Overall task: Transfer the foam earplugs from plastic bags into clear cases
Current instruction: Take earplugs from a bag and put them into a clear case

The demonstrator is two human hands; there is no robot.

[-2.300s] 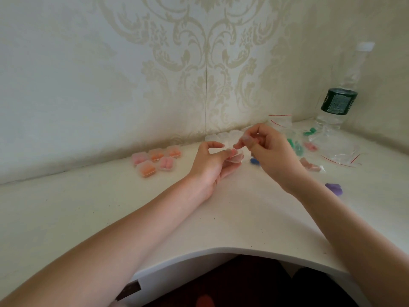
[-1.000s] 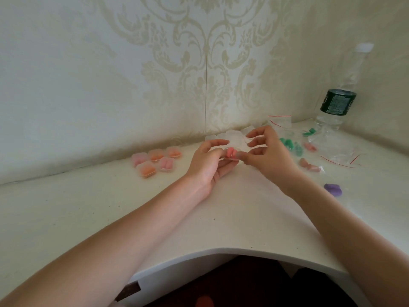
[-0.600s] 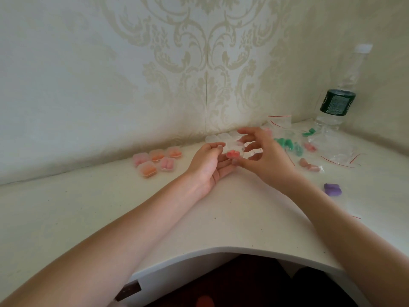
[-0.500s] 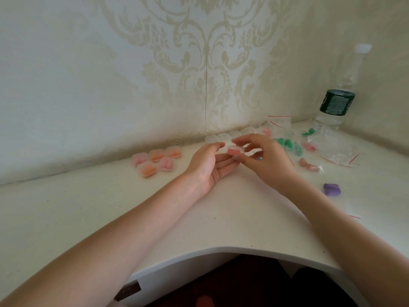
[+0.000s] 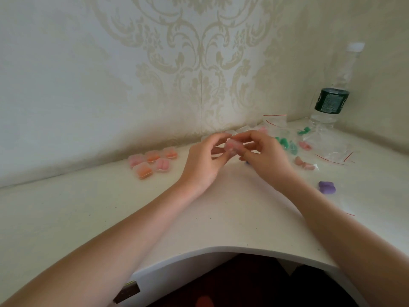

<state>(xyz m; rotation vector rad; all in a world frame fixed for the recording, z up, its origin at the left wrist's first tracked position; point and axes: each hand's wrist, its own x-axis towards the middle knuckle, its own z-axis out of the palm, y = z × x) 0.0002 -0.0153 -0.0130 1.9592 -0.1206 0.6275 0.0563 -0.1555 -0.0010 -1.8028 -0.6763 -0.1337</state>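
1. The left hand [image 5: 202,159] and right hand [image 5: 264,155] meet above the table [image 5: 221,207], both pinching one clear case [image 5: 232,147] with pink inside.
2. Five filled cases [image 5: 152,161] lie left of the hands.
3. Plastic bags [image 5: 332,149] with green earplugs [image 5: 285,144] lie at the right, beside a water bottle [image 5: 332,100].

a cream counter [image 5: 66,207] fills a room corner, its front edge cut in a concave curve above a dark opening. two walls meet behind it, papered in pale cream with a faded beige damask scroll pattern [image 5: 199,63]; a vertical seam runs down the paper. soft, even light, with faint shadow along the wall base
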